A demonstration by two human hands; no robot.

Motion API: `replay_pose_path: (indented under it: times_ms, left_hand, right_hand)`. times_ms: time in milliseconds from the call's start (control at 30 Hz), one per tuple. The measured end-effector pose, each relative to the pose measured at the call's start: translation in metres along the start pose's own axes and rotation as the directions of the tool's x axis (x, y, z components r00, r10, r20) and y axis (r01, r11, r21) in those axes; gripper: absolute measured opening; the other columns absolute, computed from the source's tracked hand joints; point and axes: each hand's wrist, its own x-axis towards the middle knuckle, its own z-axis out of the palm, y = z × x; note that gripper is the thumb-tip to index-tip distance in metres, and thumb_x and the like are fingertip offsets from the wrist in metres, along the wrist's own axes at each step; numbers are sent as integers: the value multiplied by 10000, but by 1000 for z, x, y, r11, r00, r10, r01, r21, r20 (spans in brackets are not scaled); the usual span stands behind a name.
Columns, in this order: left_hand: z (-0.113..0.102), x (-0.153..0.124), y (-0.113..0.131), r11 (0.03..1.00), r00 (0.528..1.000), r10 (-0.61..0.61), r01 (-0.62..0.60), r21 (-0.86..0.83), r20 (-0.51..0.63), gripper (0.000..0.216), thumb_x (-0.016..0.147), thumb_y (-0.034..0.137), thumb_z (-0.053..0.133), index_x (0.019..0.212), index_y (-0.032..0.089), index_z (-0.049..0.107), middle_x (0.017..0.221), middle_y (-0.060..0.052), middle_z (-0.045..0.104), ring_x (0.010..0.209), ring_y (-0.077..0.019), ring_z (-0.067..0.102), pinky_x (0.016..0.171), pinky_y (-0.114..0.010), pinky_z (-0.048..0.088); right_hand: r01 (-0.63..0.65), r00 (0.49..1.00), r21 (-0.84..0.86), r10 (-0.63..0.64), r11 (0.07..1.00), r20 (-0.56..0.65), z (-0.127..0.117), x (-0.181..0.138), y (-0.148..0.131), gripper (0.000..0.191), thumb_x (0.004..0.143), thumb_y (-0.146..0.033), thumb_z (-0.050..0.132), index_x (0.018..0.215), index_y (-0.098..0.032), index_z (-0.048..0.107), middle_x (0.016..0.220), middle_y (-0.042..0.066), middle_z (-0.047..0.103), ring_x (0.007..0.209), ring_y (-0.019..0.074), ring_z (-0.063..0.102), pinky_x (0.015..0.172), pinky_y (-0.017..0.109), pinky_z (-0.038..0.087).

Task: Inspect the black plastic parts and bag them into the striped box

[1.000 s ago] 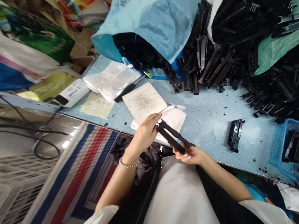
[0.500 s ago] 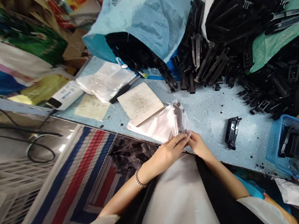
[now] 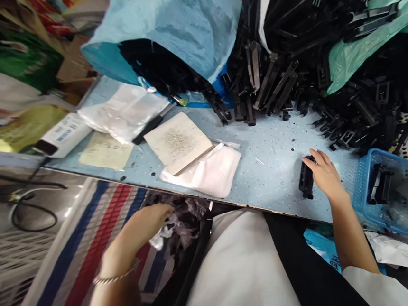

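Observation:
My right hand (image 3: 325,175) grips the top end of a black plastic part (image 3: 306,185) on the blue speckled table, thumb and fingers on either side of it. My left hand (image 3: 150,222) is below the table edge, over a striped woven bag (image 3: 110,240) filled with dark parts in clear plastic (image 3: 187,218). A shiny clear packet (image 3: 162,236) lies just under the left hand; its fingers are blurred and partly hidden, so I cannot tell whether they touch it. A stack of clear plastic sleeves (image 3: 220,171) lies flat on the table, partly under a square board (image 3: 178,141).
Black parts heap along the back (image 3: 281,83), some spilling from a light-blue plastic bag (image 3: 172,21). On the right is a blue basket (image 3: 361,186) with black parts inside. A yellowish note (image 3: 106,151), a white box (image 3: 64,133) and a bundle of plastic bags (image 3: 122,110) are at left.
Both hands were together around a part in a clear sleeve at the table edge. They have separated: the left dropped to the woven bag, the right took hold of the black part.

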Motion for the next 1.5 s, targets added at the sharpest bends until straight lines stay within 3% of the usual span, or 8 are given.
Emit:
replay_pose_path:
  times_ms: [133,233,433,600,733,833,1367,1500]
  left_hand:
    - [21,34,62,975,962,147,-180,-127,-232,258,926,293,514,914,224,762,953,-81,790,877,-256,746,835,-344,577]
    - [28,57,115,956,815,161,-270,-119,-557,291,966,339,545,1102,160,730,1116,-157,729,965,-275,700,884,-382,563]
    - [22,105,129,930,791,60,-265,-253,-609,137,859,159,613,730,184,651,832,-91,667,838,-244,636,773,-370,522]
    - [9,121,98,596,925,-154,-194,-779,-348,205,722,343,755,678,181,638,629,1,627,613,-152,557,618,-289,431]
    - [9,122,96,413,957,-183,-135,-901,-227,234,612,305,781,721,179,617,639,9,639,588,-131,562,594,-265,426]
    - [11,120,101,428,930,-220,-180,-886,-295,332,568,241,772,688,215,464,591,63,558,541,-94,486,543,-230,377]
    - [17,114,101,271,949,-139,-239,-932,-284,369,646,304,776,769,225,437,629,48,600,595,-125,599,624,-265,470]
    - [18,113,102,346,939,-176,-222,-912,-295,346,634,245,771,767,220,453,643,48,599,580,-113,566,597,-249,455]
  right_hand:
    - [159,986,-87,-153,983,69,4,16,6,432,930,-63,433,1219,-212,718,1412,140,621,1287,347,532,932,508,500]
    - [170,976,-25,-165,985,139,-1,24,-6,290,962,-193,516,1155,-228,730,1192,121,712,1075,301,619,861,435,497]
    - [-51,986,473,-31,880,163,7,30,-47,245,956,-370,553,1010,-210,730,933,74,671,826,221,622,742,343,469]
    - [-335,941,928,16,159,337,30,36,-115,253,832,-412,694,975,-204,713,824,6,675,727,158,596,712,304,489]
    - [-381,925,830,-169,-407,342,40,55,-184,244,745,-427,797,780,-225,664,766,-5,689,789,184,655,786,362,560]
    - [-405,914,669,-276,-624,296,40,71,-223,182,756,-319,811,763,-222,658,863,16,742,982,221,697,949,454,569]
    - [-372,928,631,-250,-681,277,45,89,-231,115,786,-192,762,768,-228,654,831,-16,730,903,175,692,985,436,550]
    - [-362,932,640,-257,-678,255,50,89,-232,130,772,-208,786,778,-224,657,853,-9,729,924,180,688,954,424,563]
